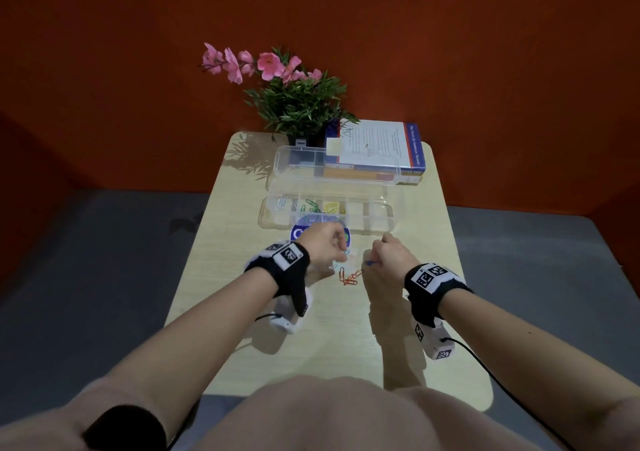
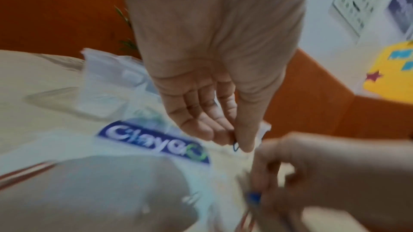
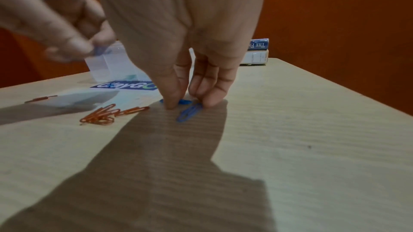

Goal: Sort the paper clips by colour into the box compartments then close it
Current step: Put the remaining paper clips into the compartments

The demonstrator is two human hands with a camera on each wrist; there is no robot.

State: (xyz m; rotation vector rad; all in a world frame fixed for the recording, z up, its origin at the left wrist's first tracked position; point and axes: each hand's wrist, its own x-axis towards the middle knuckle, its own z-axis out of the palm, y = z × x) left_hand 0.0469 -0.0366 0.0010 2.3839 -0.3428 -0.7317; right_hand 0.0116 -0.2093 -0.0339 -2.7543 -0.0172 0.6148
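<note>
Blue clips (image 3: 188, 112) pinched under right fingertips (image 3: 172, 102), left hand (image 2: 223, 112) pinching another; thin wire may slip out.

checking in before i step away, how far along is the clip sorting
Roughly midway. Done: white, green and yellow clips sit in separate compartments of the clear box. In hand: the left hand pinches a blue clip, and the right hand pinches at more blue clips on the table. Left: the orange clips lie unsorted, and the lid is open.
</note>
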